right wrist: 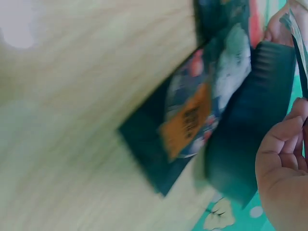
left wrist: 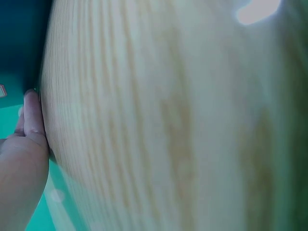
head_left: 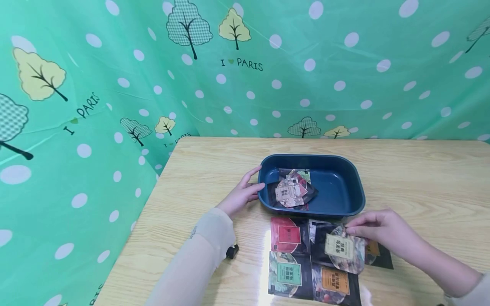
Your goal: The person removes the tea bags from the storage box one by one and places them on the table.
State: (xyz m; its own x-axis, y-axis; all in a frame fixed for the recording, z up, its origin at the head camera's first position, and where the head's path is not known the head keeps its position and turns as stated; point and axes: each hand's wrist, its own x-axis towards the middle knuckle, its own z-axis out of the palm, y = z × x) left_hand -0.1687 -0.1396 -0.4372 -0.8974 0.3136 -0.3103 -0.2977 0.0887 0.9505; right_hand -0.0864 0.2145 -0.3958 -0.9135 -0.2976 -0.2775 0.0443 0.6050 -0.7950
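Observation:
My right hand [head_left: 384, 229] pinches the top right corner of a dark packet with a pale label [head_left: 340, 246], between thumb and fingers. This packet is lifted over the others and overlaps them in the head view. At the left end of a dark blue tub [head_left: 338, 212], my left hand [head_left: 242, 194] rests with fairly straight fingers against its side and rim. Inside the tub, several packets [head_left: 287, 192] lie piled toward the left. In the right wrist view, a packet with an orange label [right wrist: 185, 122] lies on the table, slightly blurred.
In front of the tub lie a red-label packet [head_left: 289, 235], a green-label packet [head_left: 289, 273] and an orange-label packet [head_left: 334, 281]. A small black object [head_left: 232, 251] sits by the left sleeve. Behind the wooden table [head_left: 421, 182] hangs a green patterned curtain [head_left: 275, 85].

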